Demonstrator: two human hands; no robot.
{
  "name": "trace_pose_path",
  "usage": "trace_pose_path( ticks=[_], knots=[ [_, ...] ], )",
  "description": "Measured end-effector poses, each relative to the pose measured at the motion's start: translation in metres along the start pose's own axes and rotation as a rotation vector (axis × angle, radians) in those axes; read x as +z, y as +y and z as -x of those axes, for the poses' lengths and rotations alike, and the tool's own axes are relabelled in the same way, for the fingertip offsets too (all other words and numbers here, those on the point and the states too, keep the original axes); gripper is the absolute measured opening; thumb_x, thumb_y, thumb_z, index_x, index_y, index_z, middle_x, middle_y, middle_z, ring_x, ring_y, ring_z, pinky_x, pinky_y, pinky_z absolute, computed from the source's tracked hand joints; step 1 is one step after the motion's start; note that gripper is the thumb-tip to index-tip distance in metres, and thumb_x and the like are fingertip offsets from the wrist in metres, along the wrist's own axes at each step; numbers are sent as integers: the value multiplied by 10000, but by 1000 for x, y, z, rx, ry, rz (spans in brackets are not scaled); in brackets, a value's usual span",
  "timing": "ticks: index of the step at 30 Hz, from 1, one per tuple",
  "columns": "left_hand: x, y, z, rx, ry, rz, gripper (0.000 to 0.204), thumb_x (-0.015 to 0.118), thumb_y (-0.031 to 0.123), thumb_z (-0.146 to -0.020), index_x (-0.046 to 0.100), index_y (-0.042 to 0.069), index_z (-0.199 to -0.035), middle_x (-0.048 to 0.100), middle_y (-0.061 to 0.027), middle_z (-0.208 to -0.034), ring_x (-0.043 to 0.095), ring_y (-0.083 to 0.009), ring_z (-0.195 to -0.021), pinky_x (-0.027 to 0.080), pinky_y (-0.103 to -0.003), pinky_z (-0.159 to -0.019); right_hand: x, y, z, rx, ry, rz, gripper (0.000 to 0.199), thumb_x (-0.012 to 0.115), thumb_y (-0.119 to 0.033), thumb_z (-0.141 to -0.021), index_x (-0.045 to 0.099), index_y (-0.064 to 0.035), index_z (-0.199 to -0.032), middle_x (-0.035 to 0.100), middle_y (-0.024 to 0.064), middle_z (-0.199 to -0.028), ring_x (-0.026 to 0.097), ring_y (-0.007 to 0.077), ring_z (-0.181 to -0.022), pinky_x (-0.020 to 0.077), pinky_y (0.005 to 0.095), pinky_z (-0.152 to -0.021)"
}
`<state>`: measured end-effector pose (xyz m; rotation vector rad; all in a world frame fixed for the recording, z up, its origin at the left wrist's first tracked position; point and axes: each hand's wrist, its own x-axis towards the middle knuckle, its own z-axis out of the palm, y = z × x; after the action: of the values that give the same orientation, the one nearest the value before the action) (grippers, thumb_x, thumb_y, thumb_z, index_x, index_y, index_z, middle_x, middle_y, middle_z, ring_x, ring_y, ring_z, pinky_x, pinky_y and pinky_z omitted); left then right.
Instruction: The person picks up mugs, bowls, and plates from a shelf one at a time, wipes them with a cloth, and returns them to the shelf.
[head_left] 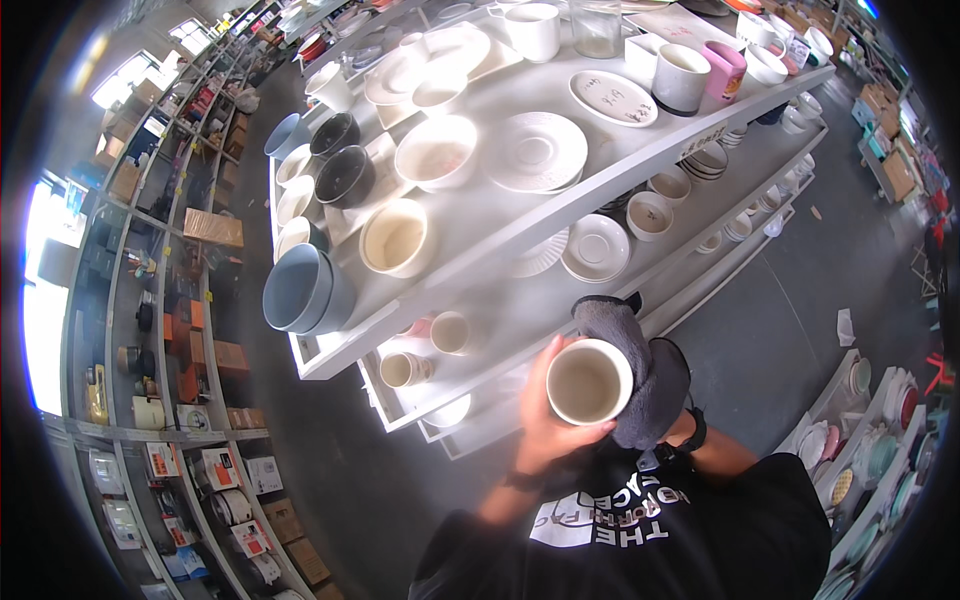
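Beyond both hands, the white tiered shelf unit (560, 215) carries ceramic bowls and plates. The right hand (655, 385), under a dark grey cloth (640, 350), should rub evenly around the cream ceramic cup (588, 382), which the left hand (545, 420) grips firmly.

brown cartons (212, 228), printed boxes (215, 467) on left racks.

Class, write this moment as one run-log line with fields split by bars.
left hand: grips cream cup | right hand: presses grey cloth against cup | ahead: white shelf of bowls, plates
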<state>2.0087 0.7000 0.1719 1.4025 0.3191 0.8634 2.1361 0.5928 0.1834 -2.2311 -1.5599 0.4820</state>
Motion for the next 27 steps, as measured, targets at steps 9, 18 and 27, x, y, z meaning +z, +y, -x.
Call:
trace_pose_path(
  ticks=[9,18,27],
  knots=[
    [10,-9,-6,570,2,-140,997,845,296,-628,260,-28,-1367,509,-262,-1187,557,-344,-996,464,-438,-840,2,-3,-12,-167,113,-534,599,732,-190,-661,523,-48,-1203,573,137,-1128,552,269,-977,422,346,-835],
    [-5,10,-31,407,-260,-669,1030,829,364,-634,222,-8,-1377,469,-229,-1281,485,-355,-1110,330,-459,-933,9,3,-17,-178,189,-649,556,727,-154,-687,534,-33,-1194,558,121,-1185,531,230,-1064,411,331,-894],
    [-23,-38,-20,-1,76,-331,859,846,188,-640,344,-19,-1304,483,-172,-1230,507,-245,-1113,427,-372,-911,-25,3,-32,-206,452,-609,626,736,-219,-623,539,-26,-1185,589,133,-1106,607,224,-894,447,331,-770]
  ],
)
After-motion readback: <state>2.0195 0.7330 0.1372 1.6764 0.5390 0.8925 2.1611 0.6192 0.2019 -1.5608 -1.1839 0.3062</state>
